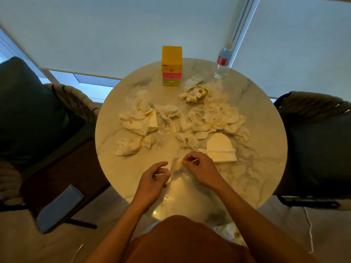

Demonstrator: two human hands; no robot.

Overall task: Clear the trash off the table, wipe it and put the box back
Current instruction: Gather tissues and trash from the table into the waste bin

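A round marble table (256, 130) carries several crumpled tissues, one cluster at the left (138, 118) and one at the right (218, 116). A crumpled food wrapper (196, 93) lies behind them. A yellow box (171, 65) stands at the far edge. A folded white napkin (220, 149) with a plastic fork (201, 150) lies near my right hand (199, 168). My left hand (153, 175) and my right hand each pinch an edge of a thin clear plastic piece (176, 165) above the near part of the table.
A water bottle (222, 61) stands at the far right edge. Clear film (167, 128) lies mid-table. Dark chairs flank the table, left (38, 111) and right (313, 139). A blue cloth (58, 207) rests on a low brown surface at the left. White crumpled material (229, 232) sits below the table.
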